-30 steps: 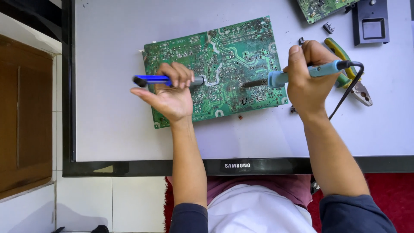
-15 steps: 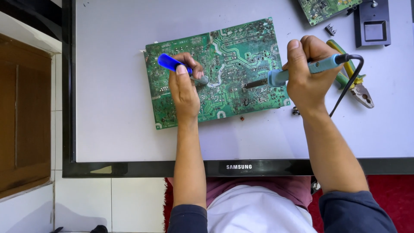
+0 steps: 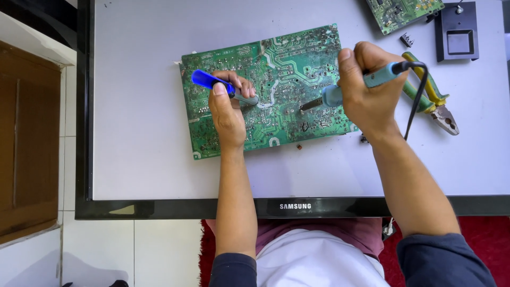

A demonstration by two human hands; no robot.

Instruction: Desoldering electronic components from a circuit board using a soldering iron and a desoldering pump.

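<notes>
The green circuit board point(image 3: 265, 90) lies solder side up on the pale back of a flat-screen panel point(image 3: 138, 159), under both hands. At its left part, the left hand point(image 3: 228, 109) is closed around a blue-handled desoldering pump point(image 3: 220, 87), thumb on the blue end, with the grey nozzle pointing right, toward the middle of the board. Just right of that nozzle, the dark tip of a soldering iron point(image 3: 345, 90) comes down at a slant onto the board; the right hand point(image 3: 372, 87) is clamped on its teal handle, fingers wrapped tight, and its black cord point(image 3: 414, 95) loops down past the wrist. The two tool tips stand near each other but apart, so the work looks to be mid-way on one joint: I judge the iron is at the solder and the pump not yet set on the spot. How many joints are done cannot be told; the board looks scorched near the iron's tip. Right of the right hand lie green-handled pliers point(image 3: 433, 98), and beyond them a second small board point(image 3: 404, 10) and a black stand point(image 3: 459, 37).
</notes>
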